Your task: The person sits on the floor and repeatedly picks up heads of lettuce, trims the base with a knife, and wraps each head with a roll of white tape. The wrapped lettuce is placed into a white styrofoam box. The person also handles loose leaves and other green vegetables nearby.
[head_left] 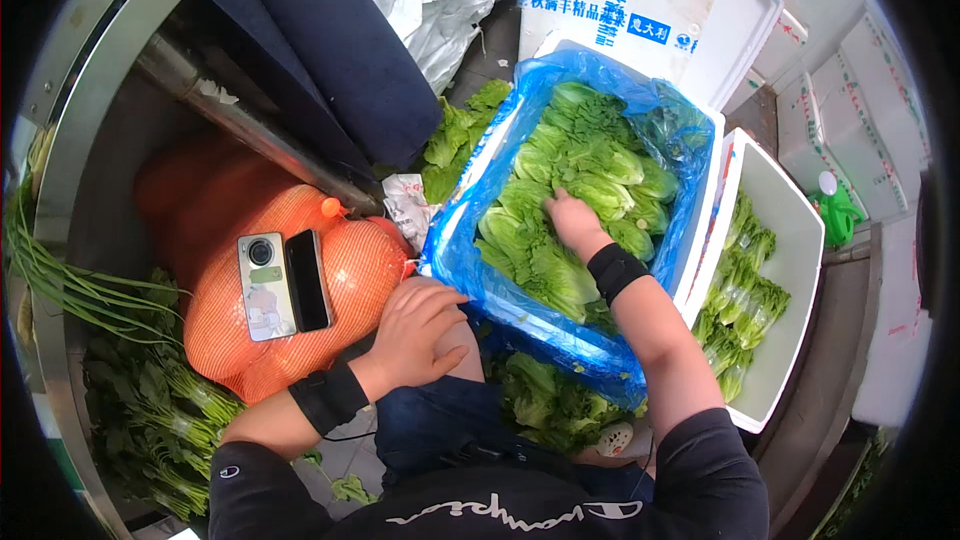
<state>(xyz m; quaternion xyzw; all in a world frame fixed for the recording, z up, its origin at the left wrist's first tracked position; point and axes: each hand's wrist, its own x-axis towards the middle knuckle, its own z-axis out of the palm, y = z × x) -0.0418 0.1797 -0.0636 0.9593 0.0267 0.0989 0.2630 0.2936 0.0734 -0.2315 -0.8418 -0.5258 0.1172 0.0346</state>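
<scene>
My right hand (574, 220), with a black wristband, reaches down among the heads of romaine lettuce (551, 270). Leaves and the hand's own back hide its fingertips, so a grip cannot be made out. Several green heads lie packed in a white foam box (701, 240) lined with a blue plastic bag (517, 337). My left hand (420, 334) rests palm down on my bent knee (459, 349), fingers spread and holding nothing. Beside it, to the left, is an orange mesh sack (360, 262) carrying two phones, one pale-backed (268, 289) and one dark-screened (308, 281).
A second foam box (795, 255) holds wrapped lettuce (757, 307) at the right. Loose leaves (544, 394) lie below the blue liner. Bundled greens (172, 412) sit lower left. Behind stand a printed foam lid (622, 4), a silvery sack (427, 7) and a dark padded panel (337, 37).
</scene>
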